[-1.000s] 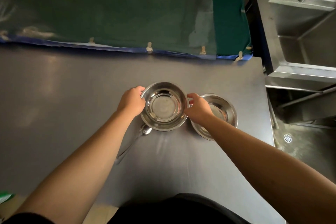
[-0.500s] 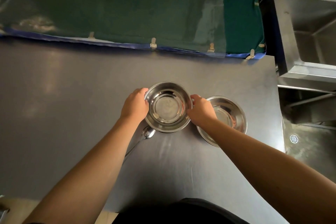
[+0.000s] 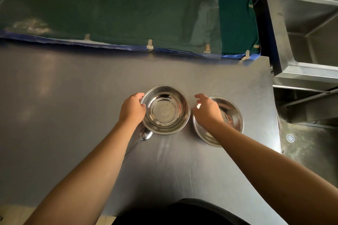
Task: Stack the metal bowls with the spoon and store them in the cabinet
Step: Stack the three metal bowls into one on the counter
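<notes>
Two shiny metal bowls stand side by side on the grey steel table. My left hand grips the left rim of the left bowl. My right hand hovers with fingers spread over the near-left part of the right bowl, apart from the left bowl. A metal spoon lies on the table just in front of the left bowl; its handle runs toward me and is mostly hidden under my left forearm.
A green cloth with a blue hem covers the far side beyond the table. A steel sink unit stands at the right, past the table's right edge. A floor drain shows below it.
My right hand has let go of the left bowl's right rim, opened, and shifted right over the right bowl. My left hand keeps its hold.
</notes>
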Demonstrator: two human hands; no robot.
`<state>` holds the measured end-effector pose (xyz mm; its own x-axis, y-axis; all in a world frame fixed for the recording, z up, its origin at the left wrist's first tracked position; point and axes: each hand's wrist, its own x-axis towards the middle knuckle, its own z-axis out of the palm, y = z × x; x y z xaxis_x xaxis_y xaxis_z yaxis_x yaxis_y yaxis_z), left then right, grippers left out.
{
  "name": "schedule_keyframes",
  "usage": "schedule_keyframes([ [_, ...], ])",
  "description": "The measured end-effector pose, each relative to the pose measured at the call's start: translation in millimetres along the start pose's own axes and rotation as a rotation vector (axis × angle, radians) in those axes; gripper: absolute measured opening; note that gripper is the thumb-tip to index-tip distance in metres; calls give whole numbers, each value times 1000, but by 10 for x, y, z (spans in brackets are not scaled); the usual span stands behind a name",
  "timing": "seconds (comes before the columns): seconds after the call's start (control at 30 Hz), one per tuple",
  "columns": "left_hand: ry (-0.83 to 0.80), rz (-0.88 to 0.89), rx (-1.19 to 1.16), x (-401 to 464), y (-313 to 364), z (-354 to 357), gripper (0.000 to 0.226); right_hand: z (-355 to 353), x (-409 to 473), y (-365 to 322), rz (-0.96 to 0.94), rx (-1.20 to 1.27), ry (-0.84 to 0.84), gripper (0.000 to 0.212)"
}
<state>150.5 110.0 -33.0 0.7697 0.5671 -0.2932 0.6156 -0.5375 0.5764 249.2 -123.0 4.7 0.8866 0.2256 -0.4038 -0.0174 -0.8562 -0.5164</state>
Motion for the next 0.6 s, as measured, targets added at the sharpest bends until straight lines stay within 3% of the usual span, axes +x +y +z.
schedule_keyframes([
  [0.23,-29,-40,-53,-3,-11,6,46,-522,-14,829,181,-151,236,50],
  [0.4,-52,-49,-68,-39,-3,43,47,-616,-121,1171,436,42,102,73],
  [0.6,-59,-39,-41,-104,26,71,49,-507,-255,1269,474,174,112,53],
])
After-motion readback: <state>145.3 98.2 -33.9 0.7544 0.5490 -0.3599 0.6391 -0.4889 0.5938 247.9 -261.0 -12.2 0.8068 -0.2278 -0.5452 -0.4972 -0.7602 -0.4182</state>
